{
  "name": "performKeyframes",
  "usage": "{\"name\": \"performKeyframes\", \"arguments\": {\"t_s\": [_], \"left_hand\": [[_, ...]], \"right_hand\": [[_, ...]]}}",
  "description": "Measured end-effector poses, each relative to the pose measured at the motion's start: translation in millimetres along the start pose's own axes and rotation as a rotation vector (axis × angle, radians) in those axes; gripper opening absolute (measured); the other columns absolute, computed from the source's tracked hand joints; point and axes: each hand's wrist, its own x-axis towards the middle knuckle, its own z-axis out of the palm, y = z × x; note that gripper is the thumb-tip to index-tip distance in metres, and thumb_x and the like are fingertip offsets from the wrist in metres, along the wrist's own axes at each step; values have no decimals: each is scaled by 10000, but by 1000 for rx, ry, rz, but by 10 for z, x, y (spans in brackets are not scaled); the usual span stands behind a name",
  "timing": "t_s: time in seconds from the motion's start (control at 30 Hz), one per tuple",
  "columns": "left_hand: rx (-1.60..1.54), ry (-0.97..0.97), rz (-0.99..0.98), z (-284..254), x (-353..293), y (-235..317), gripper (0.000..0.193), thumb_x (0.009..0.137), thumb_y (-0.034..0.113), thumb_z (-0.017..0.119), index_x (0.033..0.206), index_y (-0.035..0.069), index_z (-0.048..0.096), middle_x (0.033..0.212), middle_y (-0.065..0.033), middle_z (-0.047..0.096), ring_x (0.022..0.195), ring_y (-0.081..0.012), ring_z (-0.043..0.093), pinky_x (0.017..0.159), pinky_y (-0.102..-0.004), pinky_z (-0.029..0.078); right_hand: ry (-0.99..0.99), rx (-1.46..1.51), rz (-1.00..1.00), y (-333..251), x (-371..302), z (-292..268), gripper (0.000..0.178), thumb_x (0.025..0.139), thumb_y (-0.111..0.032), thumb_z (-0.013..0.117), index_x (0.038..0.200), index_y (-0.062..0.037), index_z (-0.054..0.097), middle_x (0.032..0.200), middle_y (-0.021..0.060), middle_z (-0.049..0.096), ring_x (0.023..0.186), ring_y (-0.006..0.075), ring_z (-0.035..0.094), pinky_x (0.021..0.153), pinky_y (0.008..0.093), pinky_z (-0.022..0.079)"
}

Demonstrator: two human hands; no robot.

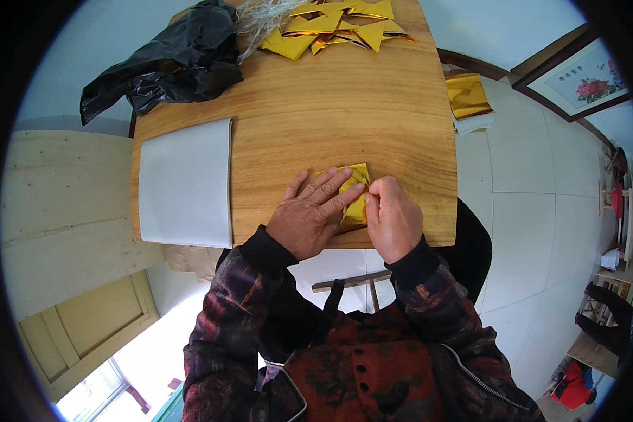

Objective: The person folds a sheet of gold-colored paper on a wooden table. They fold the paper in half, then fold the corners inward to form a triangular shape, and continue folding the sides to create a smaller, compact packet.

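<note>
A sheet of gold foil paper (357, 211), partly folded, lies near the front edge of the wooden table. Across it my left hand (313, 214) is spread flat, fingers apart, pressing it to the wood. At the sheet's right edge my right hand (395, 216) is closed, thumb and index finger pinching the foil. Part of the paper is hidden beneath both hands. Toward the far edge of the table lies a pile of folded gold paper pieces (337, 27) with pointed corners.
On the wooden table (295, 126), a grey-white folded sheet (185, 183) lies at left. A black plastic bag (183, 60) and clear plastic strands (264, 20) sit at the far left. More gold paper (468, 96) is stacked beyond the right edge. A framed flower picture (584, 77) stands farther right.
</note>
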Motion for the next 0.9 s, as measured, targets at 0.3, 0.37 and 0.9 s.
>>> {"name": "performKeyframes", "arguments": {"t_s": [0.3, 0.37, 0.9], "left_hand": [[18, 16, -11, 43, 10, -8, 535, 954, 173, 543, 1475, 163, 420, 1580, -53, 343, 1454, -242, 333, 1176, -524, 215], [21, 40, 11, 50, 2, -21, 530, 958, 180, 536, 1474, 148, 418, 1585, -51, 334, 1462, -223, 315, 1183, -517, 206], [-56, 34, -37, 61, -7, -7, 678, 872, 305, 674, 1490, 194, 417, 1600, -29, 319, 1469, -248, 308, 1199, -499, 173]], "right_hand": [[17, 187, 2, 58, -36, -23, 134, 873, -3, 602, 983, -62, 554, 882, 169, 623, 792, 386, 626, 652, 449, 500], [-11, 304, 61, 67, -68, -29, 144, 875, 23, 593, 992, -55, 562, 892, 168, 629, 780, 364, 638, 652, 412, 508], [-100, 225, -299, 156, -426, -257, 263, 727, 101, 676, 951, -33, 643, 1057, 111, 623, 956, 318, 617, 783, 372, 521]]}}
